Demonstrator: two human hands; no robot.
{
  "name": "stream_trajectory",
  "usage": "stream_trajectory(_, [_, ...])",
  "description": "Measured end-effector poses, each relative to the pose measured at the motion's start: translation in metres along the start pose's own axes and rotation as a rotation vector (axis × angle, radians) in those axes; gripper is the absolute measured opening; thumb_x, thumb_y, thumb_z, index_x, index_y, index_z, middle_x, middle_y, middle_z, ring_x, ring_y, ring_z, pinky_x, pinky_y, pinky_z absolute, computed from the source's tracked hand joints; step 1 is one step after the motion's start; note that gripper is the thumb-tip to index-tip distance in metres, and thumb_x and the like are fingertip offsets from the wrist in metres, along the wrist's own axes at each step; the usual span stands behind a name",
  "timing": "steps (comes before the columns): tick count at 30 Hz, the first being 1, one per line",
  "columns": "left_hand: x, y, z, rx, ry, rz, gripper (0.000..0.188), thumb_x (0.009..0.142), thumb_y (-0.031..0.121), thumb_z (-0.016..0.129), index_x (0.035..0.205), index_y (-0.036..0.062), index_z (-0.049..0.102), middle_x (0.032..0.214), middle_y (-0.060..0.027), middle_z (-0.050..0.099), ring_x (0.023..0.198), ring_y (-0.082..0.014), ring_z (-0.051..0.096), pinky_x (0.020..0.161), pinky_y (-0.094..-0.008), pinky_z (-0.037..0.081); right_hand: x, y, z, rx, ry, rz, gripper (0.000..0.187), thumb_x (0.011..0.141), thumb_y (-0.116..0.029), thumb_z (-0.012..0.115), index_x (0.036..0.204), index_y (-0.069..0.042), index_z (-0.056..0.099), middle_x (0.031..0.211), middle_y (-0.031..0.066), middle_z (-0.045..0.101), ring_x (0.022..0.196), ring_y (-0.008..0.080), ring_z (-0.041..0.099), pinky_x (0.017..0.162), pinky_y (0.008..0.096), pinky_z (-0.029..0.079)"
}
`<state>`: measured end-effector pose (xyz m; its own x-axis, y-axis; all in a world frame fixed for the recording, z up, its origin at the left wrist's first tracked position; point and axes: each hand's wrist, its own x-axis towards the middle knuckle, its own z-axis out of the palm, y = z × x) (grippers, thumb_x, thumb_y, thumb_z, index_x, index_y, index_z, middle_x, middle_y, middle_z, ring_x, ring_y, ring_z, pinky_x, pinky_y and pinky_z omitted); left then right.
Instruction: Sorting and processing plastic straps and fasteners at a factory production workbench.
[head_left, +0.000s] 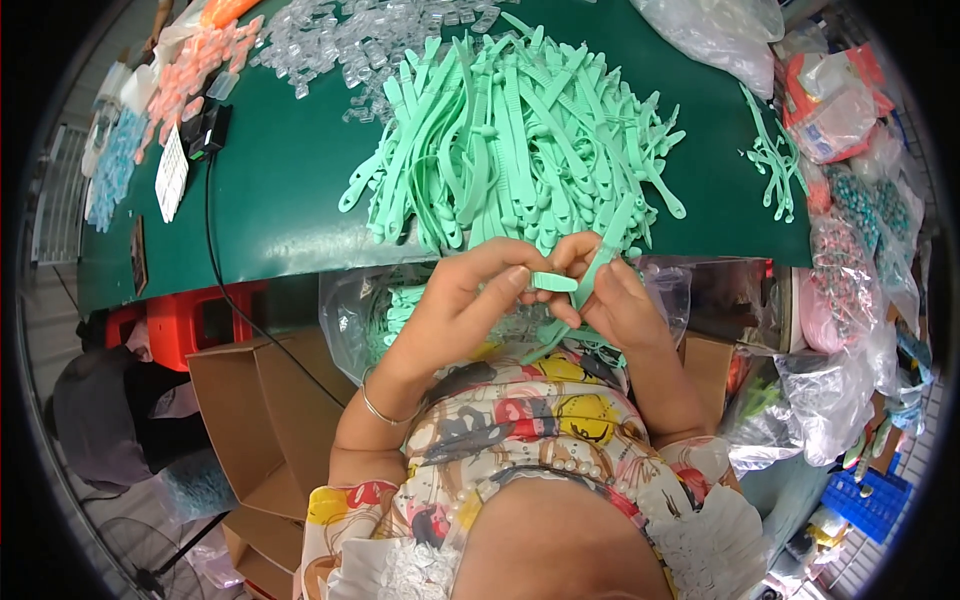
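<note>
My left hand (468, 300) is closed, pinching the rounded end of a mint-green strap (553, 282) between thumb and fingers. Opposite it, my right hand (622, 303) grips a mint-green strap length (596, 268) that slants up and away between its thumb and fingers. Whether both pieces belong to one strap is hidden by my fingers. Just beyond my hands, a big heap of the same ridged, flexible straps (515, 130) covers the middle of the table. Below my hands, more green straps (400, 310) show in a clear plastic bag (345, 322) at my lap.
On the green table (290, 215), small clear plastic pieces (325, 45) lie far left, beside orange pieces (200, 65) and blue pieces (115, 165). A black cable (210, 220) hangs over the front edge. Green offcuts (775, 165) lie right; cardboard boxes (265, 420) stand lower left.
</note>
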<state>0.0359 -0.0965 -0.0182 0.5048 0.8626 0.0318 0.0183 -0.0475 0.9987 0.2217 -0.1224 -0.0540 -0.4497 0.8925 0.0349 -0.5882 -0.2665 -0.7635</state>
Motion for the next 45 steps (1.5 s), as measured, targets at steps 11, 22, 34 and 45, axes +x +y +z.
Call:
stream_trajectory(11, [-0.006,-0.019,0.004,-0.755,-0.110,-0.227,0.012,0.085,0.014,0.052,0.081,0.0036,0.051,0.076,-0.0045,0.055,0.067,-0.0100,0.050,0.063,-0.0228,0.041,-0.002,0.003,0.006,-0.508,0.152,-0.251,0.023,0.076,-0.003,0.064,0.096,0.001,0.056,0.087,0.0050,0.055,0.077,0.0113,0.052,0.071,0.0251,0.042])
stream_trajectory(22, [-0.006,-0.021,0.003,-0.786,-0.108,-0.287,0.013,0.081,0.014,0.059,0.081,0.0028,0.053,0.077,-0.0029,0.054,0.068,-0.0099,0.050,0.063,-0.0230,0.041,0.004,0.008,0.007,-0.712,0.099,-0.375,0.023,0.068,-0.005,0.071,0.090,-0.004,0.063,0.087,0.0038,0.048,0.081,0.0133,0.047,0.070,0.0237,0.038])
stream_trajectory(34, [-0.005,-0.024,0.013,-0.257,0.135,0.054,0.017,0.075,0.007,0.066,0.087,0.0003,0.054,0.080,-0.0028,0.056,0.075,-0.0096,0.052,0.071,-0.0244,0.043,-0.005,-0.011,0.019,-0.795,0.342,-0.101,0.021,0.086,-0.015,0.051,0.074,0.001,0.057,0.064,0.0023,0.052,0.056,0.0111,0.046,0.055,0.0232,0.038])
stream_trajectory(45, [-0.004,-0.012,0.003,-0.439,-0.222,-0.272,0.013,0.077,0.011,0.059,0.073,-0.0018,0.057,0.065,-0.0037,0.056,0.058,-0.0067,0.049,0.052,-0.0202,0.038,-0.004,-0.008,0.017,-0.690,0.040,-0.113,0.023,0.079,-0.009,0.050,0.059,0.000,0.051,0.055,0.0045,0.050,0.050,0.0122,0.045,0.046,0.0257,0.035])
